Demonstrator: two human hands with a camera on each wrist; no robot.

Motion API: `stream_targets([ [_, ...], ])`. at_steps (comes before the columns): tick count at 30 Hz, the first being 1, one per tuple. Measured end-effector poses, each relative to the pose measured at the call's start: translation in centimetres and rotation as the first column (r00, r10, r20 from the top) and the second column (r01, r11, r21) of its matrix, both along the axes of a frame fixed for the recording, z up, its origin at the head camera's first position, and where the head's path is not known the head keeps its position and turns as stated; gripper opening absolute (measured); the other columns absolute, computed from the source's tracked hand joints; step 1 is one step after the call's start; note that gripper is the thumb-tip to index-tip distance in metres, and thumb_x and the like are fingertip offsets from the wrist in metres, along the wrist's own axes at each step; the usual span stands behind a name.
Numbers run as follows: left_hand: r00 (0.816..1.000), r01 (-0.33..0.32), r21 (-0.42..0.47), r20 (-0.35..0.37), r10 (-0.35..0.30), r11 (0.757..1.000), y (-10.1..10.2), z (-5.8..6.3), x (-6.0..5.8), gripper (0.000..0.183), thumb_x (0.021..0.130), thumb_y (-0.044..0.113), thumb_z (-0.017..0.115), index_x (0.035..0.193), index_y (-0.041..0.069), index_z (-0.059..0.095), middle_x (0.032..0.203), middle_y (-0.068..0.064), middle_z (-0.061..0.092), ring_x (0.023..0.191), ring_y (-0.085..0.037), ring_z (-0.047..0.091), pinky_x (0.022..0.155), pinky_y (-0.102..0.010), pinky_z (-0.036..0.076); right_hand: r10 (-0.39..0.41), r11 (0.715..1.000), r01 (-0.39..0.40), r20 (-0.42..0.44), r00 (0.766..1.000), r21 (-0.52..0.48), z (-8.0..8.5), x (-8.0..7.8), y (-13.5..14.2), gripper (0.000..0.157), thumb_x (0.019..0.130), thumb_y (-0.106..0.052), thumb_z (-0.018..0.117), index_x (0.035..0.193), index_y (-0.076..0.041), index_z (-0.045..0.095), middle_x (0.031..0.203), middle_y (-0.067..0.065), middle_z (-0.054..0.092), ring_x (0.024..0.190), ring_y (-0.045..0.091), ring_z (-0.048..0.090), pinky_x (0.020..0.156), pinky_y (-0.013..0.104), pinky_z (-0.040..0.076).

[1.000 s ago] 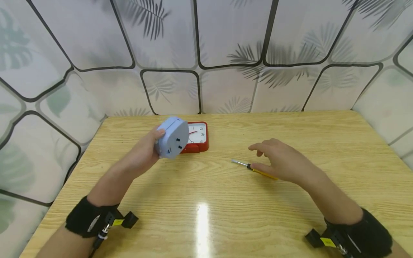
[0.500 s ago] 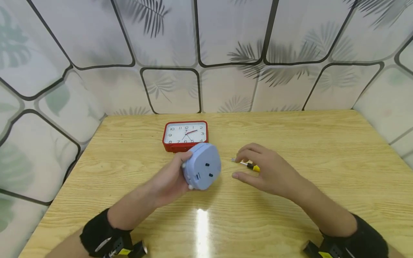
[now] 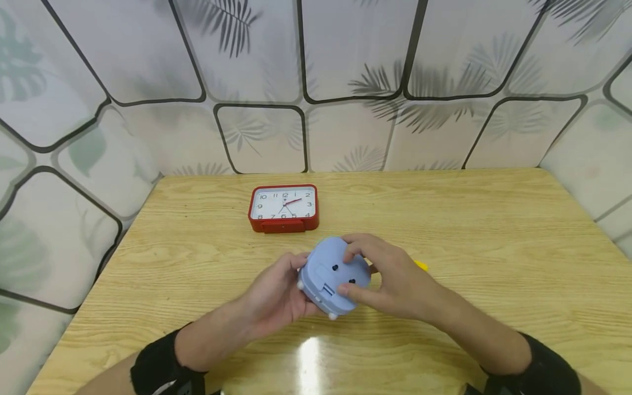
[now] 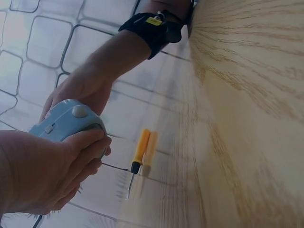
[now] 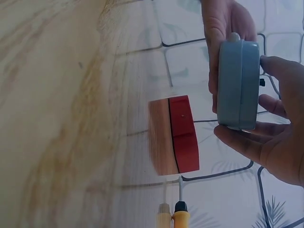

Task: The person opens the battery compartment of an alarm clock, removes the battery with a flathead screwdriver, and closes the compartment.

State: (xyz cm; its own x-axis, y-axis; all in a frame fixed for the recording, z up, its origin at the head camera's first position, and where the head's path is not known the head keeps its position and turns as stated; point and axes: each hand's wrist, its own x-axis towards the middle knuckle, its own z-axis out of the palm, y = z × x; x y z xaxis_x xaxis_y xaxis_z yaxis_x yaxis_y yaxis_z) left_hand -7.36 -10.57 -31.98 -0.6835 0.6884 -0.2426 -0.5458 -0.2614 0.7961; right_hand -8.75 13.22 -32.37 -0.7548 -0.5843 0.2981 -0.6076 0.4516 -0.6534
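A light blue alarm clock is held above the table, its back with two black knobs towards the head camera and small white feet at its lower edge. My left hand grips it from the left, thumb at the rim and fingers beneath. From the right, my right hand takes hold too, with fingertips on the back near the knobs. In the right wrist view, other fingers of that hand curl against the clock's edge. Behind the right hand lies a yellow-handled screwdriver, mostly hidden in the head view.
A red rectangular clock with a white dial lies face up further back on the wooden table. A patterned wall covering rises right behind the table's far edge.
My left hand has carried the blue alarm clock rightward and nearer, uncovering the red clock. My right hand has moved left from over the screwdriver onto the blue clock.
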Motion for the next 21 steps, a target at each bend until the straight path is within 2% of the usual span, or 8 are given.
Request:
stream_targets([
  [3,1.000,0.001,0.005,-0.031,-0.001,1.000,-0.04,-0.18,-0.03,0.058,0.104,0.021,0.018,0.157,-0.001,0.012,0.156,-0.031,0.029,0.123,-0.030,0.058,0.099,-0.040,0.053,0.002,1.000,-0.002,0.002,1.000,0.015,0.14,0.05,-0.09,0.038,0.083,-0.029,0.083,0.107,-0.019,0.055,0.138,0.006,0.058,0.112,0.018,0.060,0.077,0.028,0.057],
  [7,0.999,-0.006,-0.013,-0.038,0.005,1.000,0.06,-0.22,0.12,0.058,0.103,0.019,0.020,0.156,-0.001,0.010,0.158,-0.030,0.026,0.133,-0.035,0.050,0.107,-0.044,0.046,0.011,1.000,-0.012,0.032,0.999,0.021,0.22,0.21,-0.22,0.040,0.082,-0.032,0.083,0.107,-0.021,0.053,0.136,0.001,0.059,0.109,0.016,0.059,0.078,0.028,0.057],
  [14,0.999,-0.041,-0.028,-0.019,0.041,0.999,0.39,-0.13,0.48,0.062,0.099,0.011,0.026,0.156,0.017,0.000,0.161,-0.025,0.020,0.142,-0.039,0.038,0.111,-0.053,0.040,0.023,1.000,-0.023,0.090,0.996,0.005,0.11,0.54,-0.47,0.042,0.080,-0.031,0.084,0.102,-0.023,0.050,0.136,0.001,0.058,0.108,0.018,0.059,0.075,0.024,0.056],
  [16,0.999,-0.039,-0.025,-0.031,0.038,0.999,0.38,-0.10,0.50,0.063,0.099,0.009,0.026,0.157,0.020,0.002,0.162,-0.024,0.020,0.141,-0.039,0.039,0.110,-0.053,0.041,0.022,1.000,-0.024,0.102,0.994,0.013,0.16,0.54,-0.46,0.041,0.078,-0.028,0.085,0.100,-0.023,0.050,0.135,0.002,0.059,0.106,0.019,0.059,0.073,0.024,0.056],
  [18,0.998,-0.030,-0.042,-0.056,0.028,0.999,0.29,-0.08,0.49,0.064,0.100,0.008,0.028,0.158,0.024,0.006,0.161,-0.024,0.023,0.136,-0.036,0.046,0.106,-0.050,0.046,0.012,0.999,-0.016,0.098,0.995,0.043,0.29,0.54,-0.41,0.040,0.076,-0.027,0.085,0.095,-0.023,0.050,0.134,0.002,0.060,0.104,0.018,0.060,0.071,0.022,0.056],
  [21,0.991,0.000,-0.109,-0.133,-0.015,0.994,0.18,-0.06,0.51,0.069,0.098,0.006,0.038,0.159,0.026,0.011,0.159,-0.023,0.026,0.122,-0.029,0.057,0.098,-0.042,0.052,0.004,0.995,-0.010,0.057,0.998,0.099,0.48,0.55,-0.33,0.039,0.072,-0.027,0.084,0.088,-0.023,0.049,0.127,0.001,0.064,0.096,0.014,0.062,0.067,0.021,0.054],
])
